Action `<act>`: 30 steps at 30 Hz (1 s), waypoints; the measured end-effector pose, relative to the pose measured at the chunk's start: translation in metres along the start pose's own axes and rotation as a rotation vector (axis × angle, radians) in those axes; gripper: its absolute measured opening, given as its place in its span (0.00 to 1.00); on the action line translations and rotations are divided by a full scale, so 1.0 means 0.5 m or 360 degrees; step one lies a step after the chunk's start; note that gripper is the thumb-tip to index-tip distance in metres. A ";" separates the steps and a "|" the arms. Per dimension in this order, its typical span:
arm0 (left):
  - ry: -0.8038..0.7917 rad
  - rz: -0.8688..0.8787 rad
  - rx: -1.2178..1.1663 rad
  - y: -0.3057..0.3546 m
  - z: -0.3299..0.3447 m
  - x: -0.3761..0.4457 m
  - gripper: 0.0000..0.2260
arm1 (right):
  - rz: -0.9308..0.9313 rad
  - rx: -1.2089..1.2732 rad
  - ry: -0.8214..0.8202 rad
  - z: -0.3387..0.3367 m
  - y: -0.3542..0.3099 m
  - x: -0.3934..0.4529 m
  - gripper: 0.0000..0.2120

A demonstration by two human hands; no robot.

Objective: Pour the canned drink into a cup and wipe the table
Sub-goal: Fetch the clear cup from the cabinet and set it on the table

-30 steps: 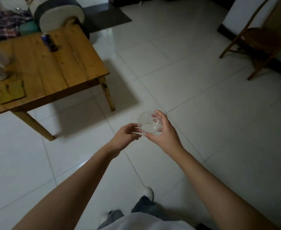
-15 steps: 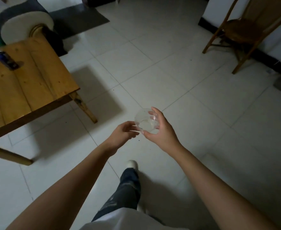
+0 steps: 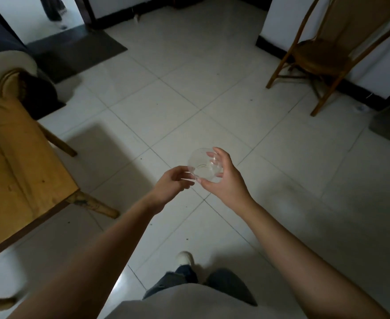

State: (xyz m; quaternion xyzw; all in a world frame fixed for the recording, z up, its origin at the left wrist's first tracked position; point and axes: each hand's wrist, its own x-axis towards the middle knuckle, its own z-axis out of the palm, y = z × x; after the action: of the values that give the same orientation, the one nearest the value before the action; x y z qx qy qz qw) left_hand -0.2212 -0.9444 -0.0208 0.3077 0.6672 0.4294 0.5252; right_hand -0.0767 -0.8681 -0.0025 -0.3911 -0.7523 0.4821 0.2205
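A clear plastic cup is held out over the tiled floor, seen from above with its mouth toward me. My right hand grips it, fingers curled round its far side and thumb under its near rim. My left hand is just left of the cup, fingers loosely curled, fingertips at its lower left edge; whether they touch it I cannot tell. The wooden table shows only its right corner at the left edge. The can is out of view.
A wooden chair stands at the back right against a white wall. A dark doormat lies at the back left, beside a sofa arm. My feet and legs are below on white tiles.
The view has swung right: the table slid to the left edge and the can, cloth and other table items left the frame. Both hands keep the same pose round the cup.
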 end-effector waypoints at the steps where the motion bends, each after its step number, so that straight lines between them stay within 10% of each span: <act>1: -0.0005 -0.0001 0.0006 0.015 -0.009 0.028 0.19 | -0.0002 -0.0002 0.0005 -0.005 -0.002 0.032 0.36; 30: 0.0862 -0.0115 -0.0418 0.279 -0.276 0.627 0.20 | -0.0406 -0.0113 -0.0930 0.009 -0.049 0.934 0.35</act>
State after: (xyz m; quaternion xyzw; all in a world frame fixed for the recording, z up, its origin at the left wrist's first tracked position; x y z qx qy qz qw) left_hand -0.4413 -0.6473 -0.0213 0.0875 0.7323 0.5593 0.3784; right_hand -0.3679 -0.5022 -0.0036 -0.1460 -0.8431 0.5160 0.0402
